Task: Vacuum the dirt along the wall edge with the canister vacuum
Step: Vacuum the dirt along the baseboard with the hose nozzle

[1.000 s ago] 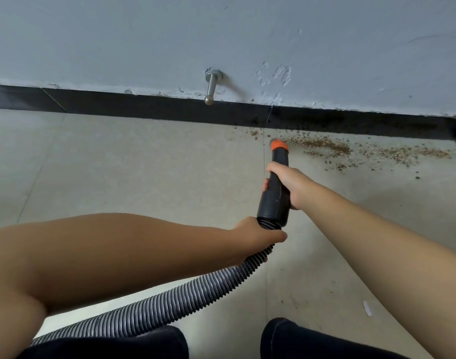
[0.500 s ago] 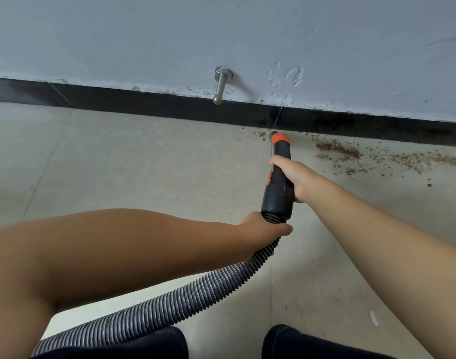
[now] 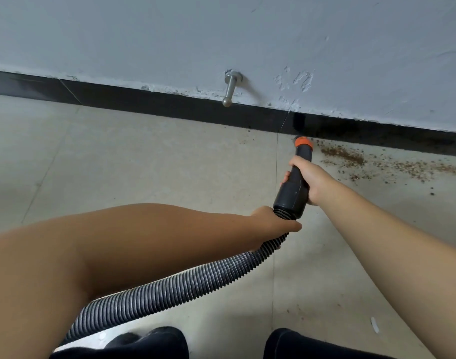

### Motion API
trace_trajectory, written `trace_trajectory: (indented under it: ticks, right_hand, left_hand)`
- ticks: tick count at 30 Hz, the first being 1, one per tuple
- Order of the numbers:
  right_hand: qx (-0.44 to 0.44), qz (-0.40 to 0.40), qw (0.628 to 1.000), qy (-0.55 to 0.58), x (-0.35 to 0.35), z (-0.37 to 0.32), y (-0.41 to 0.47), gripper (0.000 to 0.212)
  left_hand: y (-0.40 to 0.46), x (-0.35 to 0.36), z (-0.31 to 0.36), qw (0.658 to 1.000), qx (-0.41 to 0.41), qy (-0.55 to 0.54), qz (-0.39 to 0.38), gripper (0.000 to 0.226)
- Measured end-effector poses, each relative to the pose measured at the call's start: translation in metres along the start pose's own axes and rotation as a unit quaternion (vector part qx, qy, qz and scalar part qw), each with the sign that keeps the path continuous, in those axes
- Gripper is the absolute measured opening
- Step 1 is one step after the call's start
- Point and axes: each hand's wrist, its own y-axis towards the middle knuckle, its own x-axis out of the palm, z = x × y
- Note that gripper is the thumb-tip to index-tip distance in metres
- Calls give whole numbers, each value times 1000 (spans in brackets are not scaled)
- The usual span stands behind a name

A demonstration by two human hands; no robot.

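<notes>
**Nozzle at the skirting, dirt just to its right**

The wall [image 3: 247, 35] is pale painted plaster, rough and chipped where it meets the glossy black skirting [image 3: 170, 107]. Below lies a floor [image 3: 118, 164] of large matte beige tiles with thin grout lines. A ribbed grey-black hose [image 3: 170, 288], flexible and corrugated, curves up from the lower left to a smooth black plastic nozzle [image 3: 297, 182] with an orange collar at its tip, which sits close against the skirting. The right hand [image 3: 308, 180] is wrapped around the nozzle's barrel; the left hand [image 3: 271, 224] is curled around the hose just behind the nozzle's cuff. The dirt [image 3: 372, 163], brown and granular, lies strewn on the floor along the skirting, beginning just right of the orange tip and running to the right edge. A brushed-metal doorstop [image 3: 230, 89], a short rod with a rounded knob, juts from the wall left of the nozzle. A small white scrap [image 3: 374, 325] lies on the floor at lower right. No writing is legible.
</notes>
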Motion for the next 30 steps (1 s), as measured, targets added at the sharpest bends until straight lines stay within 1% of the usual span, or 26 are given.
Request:
trace_trajectory:
  ticks: [4, 6, 10, 14, 17, 21, 27, 30]
  right_hand:
    - [2, 23, 998, 56, -16, -5, 6, 23]
    - [0, 20, 998, 57, -16, -6, 9, 22]
    - [-17, 5, 999, 36, -8, -4, 12, 18]
    - [-22, -35, 999, -14, 9, 7, 12, 19]
    - [-21, -80, 995, -61, 32, 13, 10, 19]
    - [-27, -118, 987, -107, 58, 11, 10, 16]
    - [-31, -141, 976, -165, 79, 7, 9, 18]
    - [-28, -136, 975, -176, 77, 2, 7, 19]
  left_hand:
    - [9, 6, 12, 1000, -2, 17, -7, 40]
    - [11, 7, 13, 1000, -5, 11, -6, 39]
    - [12, 3, 8, 1000, -5, -1, 3, 31]
    - [6, 1, -10, 999, -14, -26, 20, 31]
    - [1, -4, -23, 997, -19, -66, 39, 23]
    - [-5, -17, -27, 993, -16, -96, 63, 17]
    - [-7, -25, -27, 989, -8, -123, 82, 16]
    - [-8, -23, -22, 989, -6, -126, 73, 18]
